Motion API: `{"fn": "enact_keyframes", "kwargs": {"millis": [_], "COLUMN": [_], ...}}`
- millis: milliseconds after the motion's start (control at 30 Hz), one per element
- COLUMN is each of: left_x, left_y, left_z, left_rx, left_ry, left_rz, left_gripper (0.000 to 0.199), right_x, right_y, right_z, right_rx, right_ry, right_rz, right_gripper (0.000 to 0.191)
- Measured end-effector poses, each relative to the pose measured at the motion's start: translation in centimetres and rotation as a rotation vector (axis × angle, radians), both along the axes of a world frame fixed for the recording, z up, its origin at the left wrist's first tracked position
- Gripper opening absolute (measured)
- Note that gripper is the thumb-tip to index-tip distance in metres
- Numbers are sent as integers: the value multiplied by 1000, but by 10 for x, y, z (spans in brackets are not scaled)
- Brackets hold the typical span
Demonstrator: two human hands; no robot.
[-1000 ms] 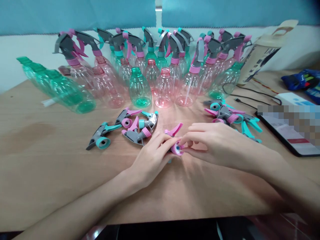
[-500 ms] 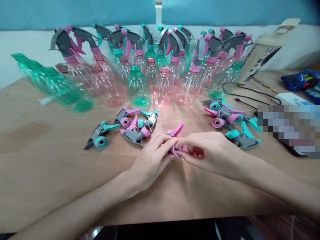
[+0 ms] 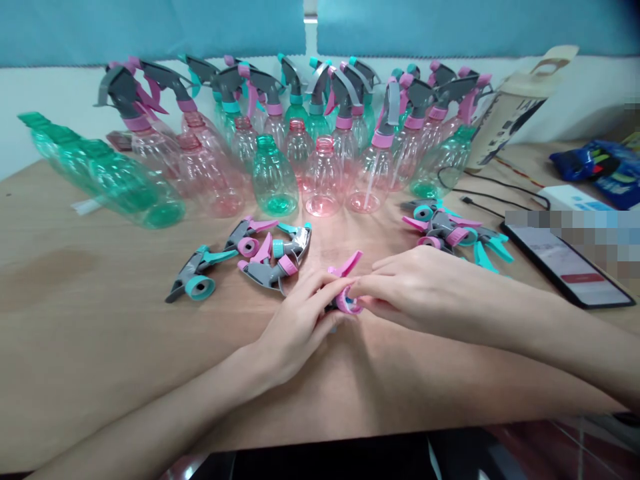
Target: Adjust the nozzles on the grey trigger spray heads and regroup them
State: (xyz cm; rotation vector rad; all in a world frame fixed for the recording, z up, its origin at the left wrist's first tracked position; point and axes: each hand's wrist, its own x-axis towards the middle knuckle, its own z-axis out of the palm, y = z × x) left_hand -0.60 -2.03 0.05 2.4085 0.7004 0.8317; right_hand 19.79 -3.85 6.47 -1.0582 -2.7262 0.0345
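Pink spray trigger head point(image 3: 345, 304) is over the tabletop point(image 3: 150, 380), gripped in the left hand point(image 3: 295, 320); can't tell if the right hand point(image 3: 413, 287), fingers at its collar, grips anything. Compared to half a second ago, that hand covers more of the right-side sprayer pile point(image 3: 443, 228).

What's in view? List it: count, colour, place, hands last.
Held spray head: one, grey and pink, centre
Loose heads: four, grey with pink or teal, left
Other loose heads: several, same colours, right, partly hidden
Bottles with heads: over ten, pink or green, back
Headless bottles: several, pink or green, back and left
Tumbler: one, cream, back right
Cables: count unclear, mostly black, back right
Packet: one, blue, far right
Phone: one, black, right
Boxlike item: one, white, behind phone
Cloth panels: two, blue, top
Table: one, brown, beneath
Left hand: one, centre
Right hand: one, centre
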Motion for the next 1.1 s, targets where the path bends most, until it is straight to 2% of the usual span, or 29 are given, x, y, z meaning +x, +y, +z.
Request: {"fn": "enact_keyframes", "kwargs": {"millis": [133,233,300,400,500,600,800,967,1033,1100], "left_x": [-1,0,1,2,2,1,0,4,7,9], "left_y": [-2,-2,-2,-2,-2,-1,-1,-6,-10,-13], "left_z": [0,0,0,-1,-3,-4,-3,4,6,3], "left_rx": [-70,-89,-79,-38,-3,24,45,157,189,215], "left_ry": [-10,-13,-14,-7,-8,-31,-51,-101,-174,-238], "left_rz": [-7,1,9,31,76,108,141,130,127,105], "left_gripper": [42,41,40,39,37,35,31,31,30,27], "right_x": [-2,-8,-11,-11,-8,-9,-17,-5,-1,-1], "right_y": [-4,-10,-15,-19,-19,-17,-19,-27,-32,-37], "right_z": [-15,-30,-34,-29,-18,-14,-20,-20,-22,-26], "right_rx": [-97,-91,-94,-80,-55,-80,-183,-282,-247,-240], "right_ry": [172,397,466,385,259,225,421,518,591,652], "right_rz": [40,-90,-198,-331,-393,-383,-338,-261,-263,-270], "right_gripper": [22,19,16,12,10,10,18,13,20,35]}}
